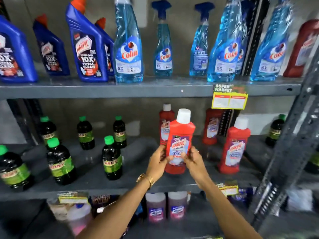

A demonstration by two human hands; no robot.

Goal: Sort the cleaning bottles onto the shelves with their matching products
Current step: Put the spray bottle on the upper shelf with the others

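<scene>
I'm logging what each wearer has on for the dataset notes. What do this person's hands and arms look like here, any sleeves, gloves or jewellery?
Both forearms are bare: no sleeves or gloves in view. The left hand has a gold-coloured metal bracelet or watch band around its wrist. The right hand seems to carry a thin ring on one finger, though blur makes that uncertain. No other markings show.

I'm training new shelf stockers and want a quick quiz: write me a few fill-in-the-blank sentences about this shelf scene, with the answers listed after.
1. Both hands, the left hand and the right hand, hold a red bottle whose cap is ____.
2. The dark bottles on the middle shelf have ____ caps.
3. The clear blue spray bottles stand on the ____ shelf.
4. The yellow price tag hangs to the ____ of the held bottle.

Answers: white; green; top; right
</scene>
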